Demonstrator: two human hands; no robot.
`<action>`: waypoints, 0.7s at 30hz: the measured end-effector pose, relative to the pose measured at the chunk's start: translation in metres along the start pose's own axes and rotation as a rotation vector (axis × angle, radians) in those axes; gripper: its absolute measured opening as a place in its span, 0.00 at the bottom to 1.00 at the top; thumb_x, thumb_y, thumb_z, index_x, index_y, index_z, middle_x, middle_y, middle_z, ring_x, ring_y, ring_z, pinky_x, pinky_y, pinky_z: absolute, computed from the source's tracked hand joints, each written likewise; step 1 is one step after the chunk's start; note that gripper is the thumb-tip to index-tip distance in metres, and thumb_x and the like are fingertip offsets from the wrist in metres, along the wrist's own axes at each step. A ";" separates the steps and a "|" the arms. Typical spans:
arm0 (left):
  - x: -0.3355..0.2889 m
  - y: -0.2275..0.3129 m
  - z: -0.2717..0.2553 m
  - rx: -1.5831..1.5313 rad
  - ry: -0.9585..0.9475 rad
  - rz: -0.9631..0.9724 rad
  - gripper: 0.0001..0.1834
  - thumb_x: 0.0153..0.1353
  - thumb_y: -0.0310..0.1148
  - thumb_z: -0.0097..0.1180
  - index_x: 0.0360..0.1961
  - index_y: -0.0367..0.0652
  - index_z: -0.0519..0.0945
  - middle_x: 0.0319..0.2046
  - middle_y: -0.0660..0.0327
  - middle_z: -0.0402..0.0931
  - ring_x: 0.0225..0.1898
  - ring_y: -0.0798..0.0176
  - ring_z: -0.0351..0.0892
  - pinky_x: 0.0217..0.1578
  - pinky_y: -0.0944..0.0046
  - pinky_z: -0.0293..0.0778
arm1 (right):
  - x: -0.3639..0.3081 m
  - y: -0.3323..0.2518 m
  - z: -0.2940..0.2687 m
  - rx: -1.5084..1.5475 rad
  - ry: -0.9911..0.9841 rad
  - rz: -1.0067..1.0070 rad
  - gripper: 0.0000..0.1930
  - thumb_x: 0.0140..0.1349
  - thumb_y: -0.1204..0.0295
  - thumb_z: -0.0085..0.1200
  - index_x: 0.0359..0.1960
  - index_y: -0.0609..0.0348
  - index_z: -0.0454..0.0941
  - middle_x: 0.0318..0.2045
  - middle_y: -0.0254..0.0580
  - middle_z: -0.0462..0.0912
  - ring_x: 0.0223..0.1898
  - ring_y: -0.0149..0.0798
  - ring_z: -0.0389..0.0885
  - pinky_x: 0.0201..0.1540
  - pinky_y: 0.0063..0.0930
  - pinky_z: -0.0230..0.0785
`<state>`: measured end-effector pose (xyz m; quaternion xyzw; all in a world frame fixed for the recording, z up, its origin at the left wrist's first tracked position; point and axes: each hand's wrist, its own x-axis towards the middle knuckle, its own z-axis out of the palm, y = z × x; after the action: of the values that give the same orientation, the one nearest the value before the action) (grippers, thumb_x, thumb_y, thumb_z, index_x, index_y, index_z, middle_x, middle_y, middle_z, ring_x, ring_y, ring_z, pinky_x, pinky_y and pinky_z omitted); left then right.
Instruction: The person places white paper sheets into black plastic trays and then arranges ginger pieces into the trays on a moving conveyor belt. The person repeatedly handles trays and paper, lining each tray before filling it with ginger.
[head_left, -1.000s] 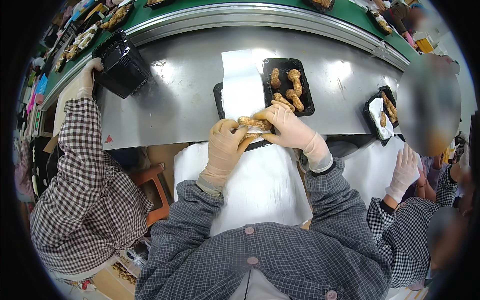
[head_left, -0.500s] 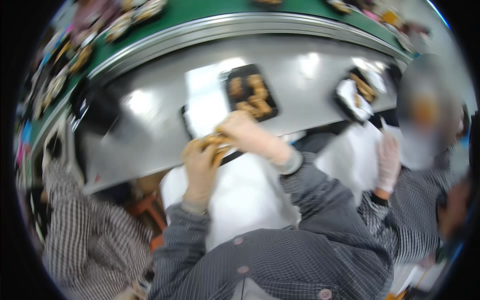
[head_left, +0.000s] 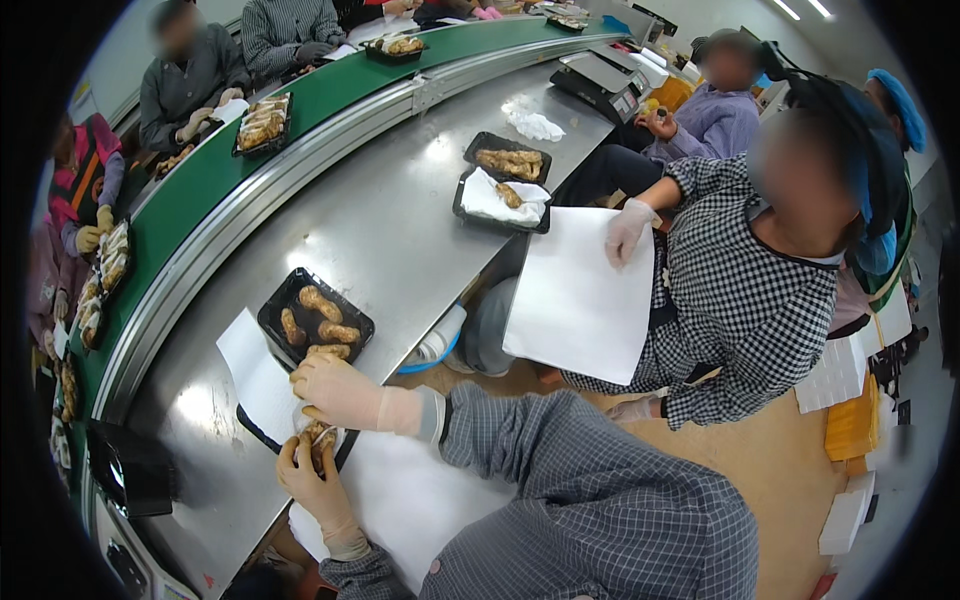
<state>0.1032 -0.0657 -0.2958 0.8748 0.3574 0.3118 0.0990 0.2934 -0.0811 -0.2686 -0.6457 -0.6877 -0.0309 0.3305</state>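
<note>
My gloved left hand point(head_left: 318, 490) is closed around a knobbly brown-and-white mushroom point(head_left: 322, 440) at the near end of a black tray point(head_left: 348, 450) lined with white paper point(head_left: 250, 365). Just above it, my gloved right hand point(head_left: 340, 390) reaches across the tray with fingers bent down at the paper; whatever lies under its fingertips is hidden. Beyond that hand a second black tray point(head_left: 268, 318) holds several mushrooms point(head_left: 318, 302), one of them partly behind my knuckles.
A green conveyor belt point(head_left: 200, 195) carries filled trays past the metal table point(head_left: 400, 220). To the right, a co-worker holds white sheets point(head_left: 580, 300) near two more trays point(head_left: 505, 200). A black bin point(head_left: 130, 465) stands left; a scale point(head_left: 600, 85) sits at the far end.
The view has swung to the right and sharpened, bringing the co-worker and belt further in. Both my hands stay at the lined tray, the left still on a mushroom.
</note>
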 end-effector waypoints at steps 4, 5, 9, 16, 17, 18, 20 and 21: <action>-0.006 -0.005 -0.005 -0.005 0.007 -0.012 0.18 0.56 0.27 0.66 0.47 0.35 0.80 0.48 0.50 0.74 0.49 0.46 0.73 0.51 0.52 0.69 | -0.003 -0.008 0.024 -0.051 0.197 0.022 0.12 0.53 0.64 0.61 0.31 0.60 0.80 0.38 0.42 0.80 0.47 0.46 0.75 0.56 0.38 0.64; -0.006 -0.007 -0.005 -0.010 0.025 -0.004 0.18 0.55 0.28 0.67 0.47 0.36 0.81 0.47 0.50 0.75 0.49 0.46 0.73 0.51 0.52 0.69 | -0.001 -0.008 0.028 0.085 0.200 0.022 0.10 0.53 0.66 0.60 0.28 0.60 0.79 0.35 0.44 0.78 0.45 0.48 0.75 0.55 0.40 0.65; -0.006 -0.004 -0.006 -0.121 0.103 -0.026 0.17 0.51 0.28 0.70 0.43 0.40 0.83 0.44 0.52 0.77 0.47 0.47 0.74 0.50 0.50 0.68 | -0.007 -0.010 0.032 0.366 0.385 0.021 0.09 0.52 0.69 0.60 0.28 0.61 0.75 0.30 0.49 0.75 0.37 0.54 0.75 0.44 0.46 0.67; -0.006 -0.003 -0.007 -0.229 0.135 -0.083 0.18 0.48 0.30 0.70 0.43 0.45 0.84 0.59 0.50 0.69 0.59 0.44 0.65 0.58 0.49 0.63 | -0.012 -0.027 0.004 0.376 0.104 0.069 0.06 0.53 0.78 0.57 0.32 0.56 0.84 0.34 0.44 0.82 0.48 0.52 0.77 0.54 0.44 0.68; -0.009 -0.007 -0.009 -0.247 0.146 -0.111 0.16 0.49 0.30 0.70 0.42 0.45 0.85 0.61 0.49 0.67 0.61 0.43 0.62 0.59 0.49 0.61 | -0.015 -0.033 0.010 0.395 0.126 0.118 0.06 0.53 0.79 0.56 0.32 0.57 0.84 0.35 0.44 0.82 0.48 0.51 0.77 0.54 0.43 0.68; -0.013 -0.011 -0.012 -0.267 0.156 -0.135 0.15 0.50 0.29 0.69 0.41 0.45 0.85 0.64 0.47 0.64 0.63 0.42 0.60 0.61 0.49 0.59 | -0.020 -0.040 0.016 0.412 0.150 0.169 0.07 0.54 0.80 0.55 0.31 0.57 0.83 0.35 0.44 0.82 0.48 0.50 0.78 0.54 0.42 0.68; -0.007 -0.001 -0.011 -0.263 0.152 -0.181 0.12 0.52 0.29 0.67 0.40 0.45 0.86 0.67 0.47 0.61 0.65 0.41 0.56 0.64 0.49 0.57 | -0.026 -0.034 0.019 0.445 0.165 0.210 0.07 0.54 0.81 0.54 0.31 0.57 0.83 0.36 0.44 0.82 0.49 0.50 0.78 0.53 0.41 0.69; -0.003 0.005 -0.011 -0.248 0.149 -0.198 0.11 0.53 0.29 0.66 0.39 0.44 0.86 0.69 0.47 0.60 0.66 0.41 0.56 0.64 0.50 0.56 | -0.028 -0.031 0.019 0.457 0.176 0.233 0.07 0.54 0.81 0.53 0.31 0.57 0.82 0.36 0.44 0.82 0.49 0.49 0.78 0.53 0.41 0.69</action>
<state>0.0976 -0.0720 -0.2864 0.7906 0.4071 0.4064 0.2098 0.2557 -0.1014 -0.2854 -0.6240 -0.5665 0.1075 0.5274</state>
